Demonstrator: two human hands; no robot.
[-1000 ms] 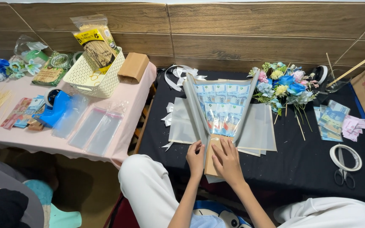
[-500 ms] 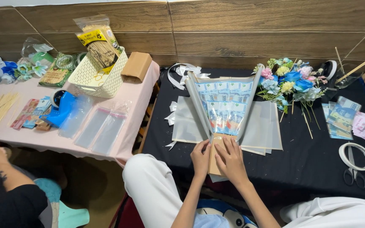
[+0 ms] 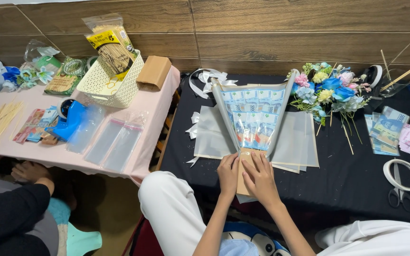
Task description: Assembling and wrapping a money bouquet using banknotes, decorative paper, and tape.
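head view, both hands' grip pinching tan handle (image 3: 244, 173), left hand (image 3: 228, 174), right hand (image 3: 261, 178), handle mostly hidden

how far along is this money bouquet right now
Done: banknotes already sit fanned inside the clear cone, which lies on frosted wrapping sheets. In hand: the left hand and right hand press the brown paper base together. Left: the flowers, white ribbon and loose notes lie unused; the scissors are untouched.

Home craft corner: 2 low tables (image 3: 357, 189), artificial flowers (image 3: 328, 90), scissors (image 3: 399, 194).
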